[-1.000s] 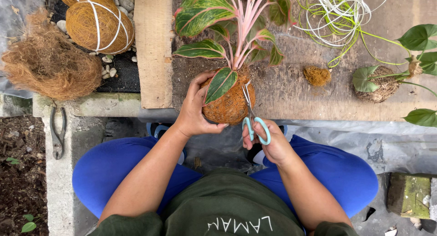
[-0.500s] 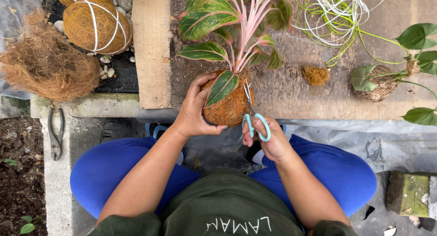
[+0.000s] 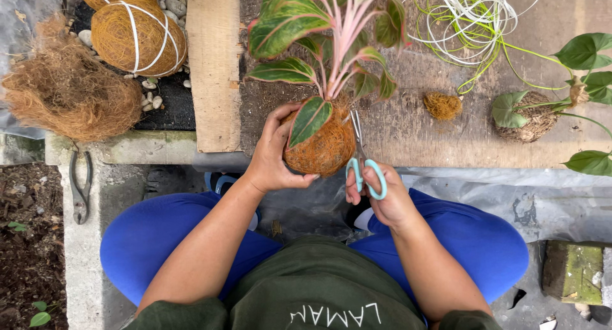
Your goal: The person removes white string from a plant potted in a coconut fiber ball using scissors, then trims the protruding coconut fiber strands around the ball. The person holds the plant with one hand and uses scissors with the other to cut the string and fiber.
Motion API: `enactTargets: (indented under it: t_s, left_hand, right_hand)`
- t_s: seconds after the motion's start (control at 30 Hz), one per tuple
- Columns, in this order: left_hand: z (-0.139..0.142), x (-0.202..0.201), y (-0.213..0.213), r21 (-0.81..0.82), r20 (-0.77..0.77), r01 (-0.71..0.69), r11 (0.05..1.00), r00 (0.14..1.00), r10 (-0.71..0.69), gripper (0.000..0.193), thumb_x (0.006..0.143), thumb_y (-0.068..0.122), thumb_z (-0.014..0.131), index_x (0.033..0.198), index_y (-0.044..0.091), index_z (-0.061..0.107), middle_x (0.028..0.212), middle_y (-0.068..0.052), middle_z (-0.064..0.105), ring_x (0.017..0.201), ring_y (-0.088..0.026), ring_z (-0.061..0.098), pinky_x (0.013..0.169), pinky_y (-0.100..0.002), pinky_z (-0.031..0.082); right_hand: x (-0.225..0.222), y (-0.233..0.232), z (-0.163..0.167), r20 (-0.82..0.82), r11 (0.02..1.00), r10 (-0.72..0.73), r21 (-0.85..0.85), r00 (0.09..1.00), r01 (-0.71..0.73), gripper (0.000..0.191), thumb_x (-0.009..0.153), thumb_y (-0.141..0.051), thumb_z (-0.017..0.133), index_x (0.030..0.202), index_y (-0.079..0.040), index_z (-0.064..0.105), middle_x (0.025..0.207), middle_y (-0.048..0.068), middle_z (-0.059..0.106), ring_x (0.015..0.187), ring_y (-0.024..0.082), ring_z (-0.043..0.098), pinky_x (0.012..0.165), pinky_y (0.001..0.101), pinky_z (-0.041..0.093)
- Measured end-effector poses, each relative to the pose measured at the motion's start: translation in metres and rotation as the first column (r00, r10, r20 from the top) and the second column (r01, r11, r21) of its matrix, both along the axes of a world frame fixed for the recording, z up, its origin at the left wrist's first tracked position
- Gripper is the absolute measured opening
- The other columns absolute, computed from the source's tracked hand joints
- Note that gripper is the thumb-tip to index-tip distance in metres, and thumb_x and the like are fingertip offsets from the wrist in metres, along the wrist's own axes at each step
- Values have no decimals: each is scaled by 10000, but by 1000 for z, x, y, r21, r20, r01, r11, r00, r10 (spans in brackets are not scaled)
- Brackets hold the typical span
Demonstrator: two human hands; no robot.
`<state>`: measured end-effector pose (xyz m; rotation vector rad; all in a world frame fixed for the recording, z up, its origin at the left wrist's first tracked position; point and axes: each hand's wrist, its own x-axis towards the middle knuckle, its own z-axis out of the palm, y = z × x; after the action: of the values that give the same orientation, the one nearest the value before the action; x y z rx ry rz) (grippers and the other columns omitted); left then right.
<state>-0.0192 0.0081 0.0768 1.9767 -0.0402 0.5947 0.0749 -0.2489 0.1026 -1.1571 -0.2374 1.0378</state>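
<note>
My left hand [image 3: 275, 153] cups the left side of a round ball of orange-brown coconut fibre [image 3: 326, 145]. From the ball grows a plant with pink stems and green, pink-edged leaves [image 3: 322, 34]. My right hand [image 3: 381, 196] holds light-blue-handled scissors [image 3: 363, 167], fingers through the loops. The blades point up along the right side of the ball, touching its fibres. Both hands work above my lap, at the near edge of a wooden board [image 3: 433, 126].
A fibre ball bound with white string [image 3: 137, 40] and a loose heap of coconut fibre [image 3: 67, 97] lie at left. Coiled white and green cord [image 3: 468, 14], a small fibre tuft [image 3: 442, 105] and a smaller leafy root ball [image 3: 529, 116] lie at right. Metal pliers [image 3: 81, 186] rest on the concrete ledge.
The ball and plant have shifted slightly in my left hand, and the scissors stay against its right side with the blades moved a little. Otherwise the scene is the same.
</note>
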Motion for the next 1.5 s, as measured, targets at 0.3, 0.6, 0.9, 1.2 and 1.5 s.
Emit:
enactTargets:
  t_s: [0.3, 0.6, 0.9, 1.2, 1.5]
  left_hand:
    - [-5, 0, -13, -469, -97, -202, 860, 979, 177, 1015, 722, 375, 877, 1533, 29, 373, 1462, -159, 502, 1401, -273, 518, 1230, -422, 416]
    - [8, 1, -18, -654, -111, -181, 734, 983, 144, 1001, 746, 320, 878, 1540, 16, 349, 1444, -151, 513, 1368, -246, 529, 1213, -405, 430]
    - [21, -1, -28, -794, -198, -249, 554, 969, 150, 912, 783, 228, 875, 1515, 38, 365, 1403, -134, 526, 1317, -232, 539, 1153, -396, 455]
    - [29, 0, -27, -845, -261, -292, 448, 956, 132, 825, 803, 175, 850, 1479, 55, 392, 1369, -132, 555, 1275, -225, 571, 1113, -392, 483]
    - [29, 0, -27, -851, -320, -349, 392, 937, 139, 775, 821, 185, 830, 1463, 53, 417, 1344, -125, 580, 1264, -217, 568, 1102, -385, 470]
  right_hand:
    - [-17, 1, 2, 94, 965, 263, -24, 960, -261, 437, 945, -448, 716, 1040, -26, 651, 822, 68, 677, 769, 158, 665, 731, 298, 525]
    - [-14, 1, -8, 166, 962, 274, -67, 947, -266, 428, 940, -439, 732, 1044, -31, 651, 824, 43, 656, 768, 129, 634, 724, 269, 501]
    - [-13, -2, -11, 188, 957, 289, -50, 939, -285, 486, 879, -471, 790, 1042, -36, 648, 839, 32, 653, 765, 120, 634, 710, 263, 506]
    - [-12, 3, -18, 189, 959, 284, -59, 940, -278, 468, 870, -440, 806, 1043, -36, 646, 847, 26, 643, 774, 109, 625, 704, 254, 488]
    - [-4, 1, -18, 252, 955, 296, -90, 921, -282, 468, 857, -429, 814, 1035, -27, 653, 838, 26, 661, 768, 104, 635, 704, 247, 499]
